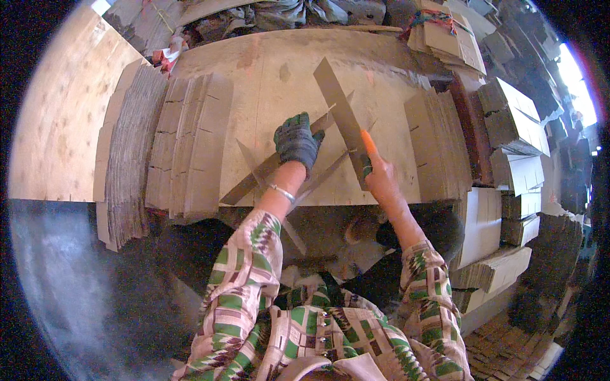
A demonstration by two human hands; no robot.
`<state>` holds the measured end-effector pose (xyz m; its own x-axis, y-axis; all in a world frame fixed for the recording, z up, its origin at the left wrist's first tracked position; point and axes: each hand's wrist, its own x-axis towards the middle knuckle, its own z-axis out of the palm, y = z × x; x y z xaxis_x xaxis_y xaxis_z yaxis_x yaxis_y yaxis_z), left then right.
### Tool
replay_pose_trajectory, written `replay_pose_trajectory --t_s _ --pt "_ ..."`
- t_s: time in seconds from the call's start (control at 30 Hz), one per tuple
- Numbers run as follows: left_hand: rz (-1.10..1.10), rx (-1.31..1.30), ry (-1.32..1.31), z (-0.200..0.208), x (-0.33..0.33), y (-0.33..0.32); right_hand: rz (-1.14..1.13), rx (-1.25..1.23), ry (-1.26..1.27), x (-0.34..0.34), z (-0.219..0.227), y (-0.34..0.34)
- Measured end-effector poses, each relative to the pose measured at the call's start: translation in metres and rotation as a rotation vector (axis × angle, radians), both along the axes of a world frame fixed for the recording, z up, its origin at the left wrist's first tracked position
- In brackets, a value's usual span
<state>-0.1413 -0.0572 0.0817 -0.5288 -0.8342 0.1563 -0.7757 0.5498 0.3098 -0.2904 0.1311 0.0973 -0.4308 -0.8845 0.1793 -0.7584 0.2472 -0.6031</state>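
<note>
You are pinching the near end of the upright strip [342, 108] in your right hand [381, 180], fingers closing on the brown card, an orange-covered finger [368, 141] lying along it. Its long axis is running from there away and slightly left, so the strip is lying ahead of the right fingers, the nearer hand. Your left hand [297, 141], in a grey glove [298, 149], is curling over the slanting strip [246, 186], which is running from near left to far right, toward the upright one; whether those fingertips are gripping, you cannot tell. The two strips are appearing to meet right of the glove; a joint there is likely what the coming move is hinging on. Counting: two broad strips, at least two narrower-looking strips [327, 173] crossing them; on the tabletop [267, 70], two stacks [190, 146] standing left, one stack [438, 136] right.
</note>
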Motion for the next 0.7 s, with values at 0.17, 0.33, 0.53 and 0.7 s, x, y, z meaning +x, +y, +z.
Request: replay_pose_trajectory --t_s 0.17,0.33,0.53,0.7 --pt "0.023 0.462 -0.281 0.004 -0.013 -0.029 0.002 0.060 0.025 -0.003 0.001 -0.004" --pt "0.025 0.445 -0.276 -0.016 -0.013 -0.035 0.018 0.133 0.002 -0.006 0.004 -0.018" --pt "0.051 0.403 -0.276 -0.017 -0.012 -0.037 0.047 0.151 -0.045 0.000 0.014 -0.015" --pt "0.017 0.362 -0.245 -0.019 -0.012 -0.032 0.017 0.180 0.029 0.003 0.010 -0.011"
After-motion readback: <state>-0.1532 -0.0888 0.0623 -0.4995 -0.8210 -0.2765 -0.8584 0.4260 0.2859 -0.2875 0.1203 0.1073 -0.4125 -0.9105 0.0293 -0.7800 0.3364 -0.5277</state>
